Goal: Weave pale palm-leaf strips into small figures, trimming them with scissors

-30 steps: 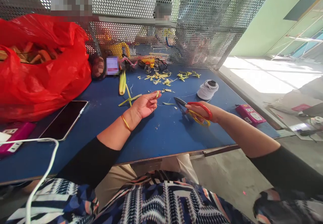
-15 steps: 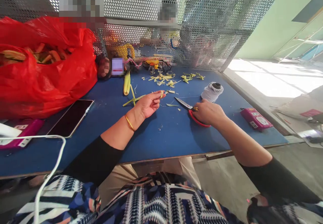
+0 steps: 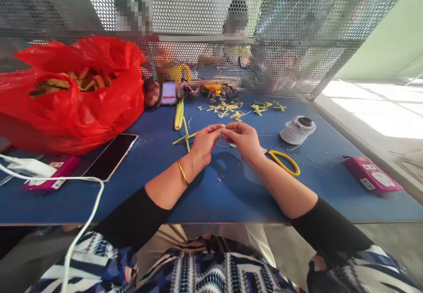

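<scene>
My left hand [image 3: 205,143] and my right hand [image 3: 243,141] meet over the table, thumbs and fingertips pinched together on a small pale-yellow leaf piece [image 3: 223,126]. Most of that piece is hidden by the fingers. Just right of my right wrist lie scissors, their yellow handle [image 3: 286,161] showing and the blades largely covered by the hand. A thin thread runs from a white thread spool [image 3: 297,130] toward my hands. Left of my left hand, green-yellow strips [image 3: 187,136] lie crossed, with a folded yellow-green leaf bundle [image 3: 179,114] behind them.
Leaf scraps [image 3: 228,108] and small knotted leaf pieces [image 3: 262,107] lie before a perforated metal screen [image 3: 194,15], with people behind it. A red plastic bag [image 3: 109,108], phone [image 3: 110,156], white cable [image 3: 99,191] and purple power strip [image 3: 54,174] are left; a purple box [image 3: 372,174] stands right.
My right hand has let go of the scissors, which now lie on the table, and has come left to join my left hand at the small leaf piece. The view has shifted slightly.
</scene>
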Motion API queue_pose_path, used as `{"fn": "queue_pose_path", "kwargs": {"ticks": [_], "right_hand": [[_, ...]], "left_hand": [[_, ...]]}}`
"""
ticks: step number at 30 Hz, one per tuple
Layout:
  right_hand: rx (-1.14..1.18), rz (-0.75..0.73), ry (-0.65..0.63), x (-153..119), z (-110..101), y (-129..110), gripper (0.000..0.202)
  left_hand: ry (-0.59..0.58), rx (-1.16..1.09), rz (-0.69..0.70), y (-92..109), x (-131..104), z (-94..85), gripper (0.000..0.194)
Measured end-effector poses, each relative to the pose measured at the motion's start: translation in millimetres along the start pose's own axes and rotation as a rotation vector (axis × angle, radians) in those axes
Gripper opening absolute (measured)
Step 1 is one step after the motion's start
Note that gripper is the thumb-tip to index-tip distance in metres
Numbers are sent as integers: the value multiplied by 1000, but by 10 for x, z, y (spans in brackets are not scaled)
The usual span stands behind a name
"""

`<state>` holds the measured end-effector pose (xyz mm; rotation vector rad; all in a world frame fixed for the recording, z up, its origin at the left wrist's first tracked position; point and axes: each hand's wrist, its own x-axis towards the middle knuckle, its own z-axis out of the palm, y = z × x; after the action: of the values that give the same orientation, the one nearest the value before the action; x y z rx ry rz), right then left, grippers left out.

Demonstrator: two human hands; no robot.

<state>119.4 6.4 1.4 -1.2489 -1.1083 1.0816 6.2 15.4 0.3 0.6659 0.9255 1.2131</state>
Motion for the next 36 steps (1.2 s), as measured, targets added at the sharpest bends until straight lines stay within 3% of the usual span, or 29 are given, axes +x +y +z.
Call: {"fn": "queue_pose_path", "kwargs": {"ticks": [7,11,13,16,19,21,27,32,36], "right_hand": [[158,119,-22,-37,-43,73,40],[140,85,-24,9,-126,82,39],[80,39,-64,31,-174,80,36],[0,6,-282,28,-214,85,32],[-50,85,-555,-4,-210,97,32],[-70,139,-624,-15,-202,103,32],[3,148,-438,28,-219,92,28],[59,218,-512,22,-232,78,29],[150,235,-509,18,-255,56,33]], "left_hand": [[2,-27,-72,-85,19,-5,12],[9,1,-84,-58,22,-25,3],[1,2,-96,-23,34,-46,11],[-94,-57,-144,54,62,-74,30],[-165,-102,-176,138,84,-90,37],[-171,-92,-200,178,96,-97,38],[-129,-27,-186,195,132,-123,35],[-157,-2,-148,217,117,-122,32],[-108,99,-134,226,137,-149,29]]}}
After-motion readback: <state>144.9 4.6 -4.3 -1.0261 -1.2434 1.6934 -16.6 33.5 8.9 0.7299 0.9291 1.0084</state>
